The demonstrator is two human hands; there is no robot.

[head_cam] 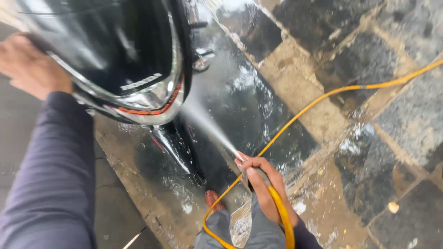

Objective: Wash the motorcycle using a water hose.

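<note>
My right hand (264, 186) grips the end of a yellow hose (323, 96) low in the middle of the view. A jet of water (205, 121) shoots from it up and left onto the front of a glossy black scooter (120, 50) with a chrome and orange-trimmed edge. My left hand (28, 64), in a dark purple sleeve, rests on the scooter's upper left edge. The scooter's black front mudguard (177, 147) is wet below the body.
The ground is wet stone paving (383, 138) in dark and tan slabs, with foam patches (247, 78). The hose runs off to the upper right and loops by my foot (212, 199). Grey trouser legs show at the bottom.
</note>
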